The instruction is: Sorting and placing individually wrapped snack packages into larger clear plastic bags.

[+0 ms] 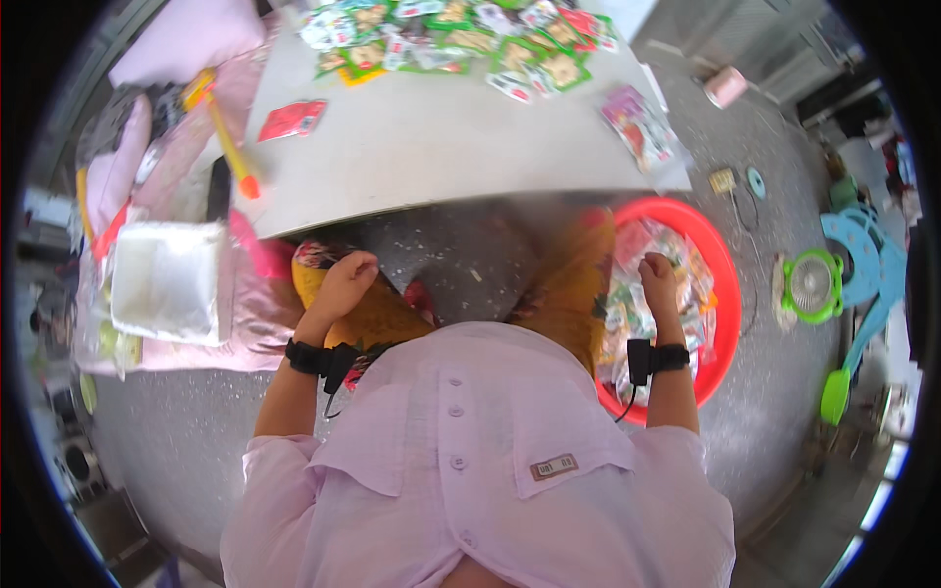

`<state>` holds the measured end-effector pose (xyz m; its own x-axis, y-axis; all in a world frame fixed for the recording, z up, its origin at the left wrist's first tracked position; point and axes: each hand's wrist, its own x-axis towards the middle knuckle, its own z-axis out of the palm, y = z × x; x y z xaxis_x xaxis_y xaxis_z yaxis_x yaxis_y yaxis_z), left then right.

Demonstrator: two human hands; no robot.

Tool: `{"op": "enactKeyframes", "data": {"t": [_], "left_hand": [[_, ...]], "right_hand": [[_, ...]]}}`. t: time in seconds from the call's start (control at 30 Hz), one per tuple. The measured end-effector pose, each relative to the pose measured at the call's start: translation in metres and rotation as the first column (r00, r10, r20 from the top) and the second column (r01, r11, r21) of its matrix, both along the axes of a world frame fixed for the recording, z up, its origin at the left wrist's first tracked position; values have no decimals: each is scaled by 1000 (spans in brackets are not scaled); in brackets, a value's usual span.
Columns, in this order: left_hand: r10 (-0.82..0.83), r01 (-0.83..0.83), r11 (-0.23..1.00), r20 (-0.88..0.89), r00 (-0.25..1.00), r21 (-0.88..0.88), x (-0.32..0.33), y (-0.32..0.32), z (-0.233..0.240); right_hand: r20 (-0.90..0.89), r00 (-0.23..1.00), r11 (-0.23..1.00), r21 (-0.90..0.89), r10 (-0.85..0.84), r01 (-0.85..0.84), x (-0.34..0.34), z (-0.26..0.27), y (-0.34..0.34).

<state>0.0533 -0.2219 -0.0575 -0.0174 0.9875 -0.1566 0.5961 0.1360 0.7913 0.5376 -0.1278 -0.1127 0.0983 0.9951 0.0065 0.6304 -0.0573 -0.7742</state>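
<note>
My left hand (348, 283) is loosely curled above my left thigh, with nothing seen in it. Over the red plastic tub (724, 294) at my right hangs my right hand (656, 273), its fingers bent and no object visible in them. Small plastic packets (625, 323) fill the tub. On the white table (441, 147) before me lies a pile of food packets (463, 37) at the far side. A red packet (292, 120) rests at the table's left, and a purple and clear packet (638, 128) near its right edge.
A white foam box (169, 283) sits on pink cloth at the left, beside a yellow and orange plastic toy (228, 143). On the floor at the right are a green fan (812, 285), a blue plastic chair (864, 257), a power strip (722, 181) with cords and a pink bin (725, 87).
</note>
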Motion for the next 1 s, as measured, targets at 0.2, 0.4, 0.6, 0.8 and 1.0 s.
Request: {"op": "enactKeyframes", "data": {"t": [0.2,0.4,0.6,0.8,1.0], "left_hand": [[354,-306,889,-89,931,341,-31,-18,32],[751,-398,622,-371,546,674,-94,-50,55],[704,-627,668,-614,357,402,-156,-74,45],[666,-699,685,-568,483,208,-174,-76,43],[729,-675,657,-510,456,336,-172,-82,48]], "right_hand": [[257,925,891,287,281,-351,-85,37,20],[508,820,799,362,264,-481,-104,35,25],[541,811,794,382,223,-473,-105,31,29],[534,815,783,399,224,-477,-105,31,27],[542,806,780,387,239,-492,-103,31,28]]}}
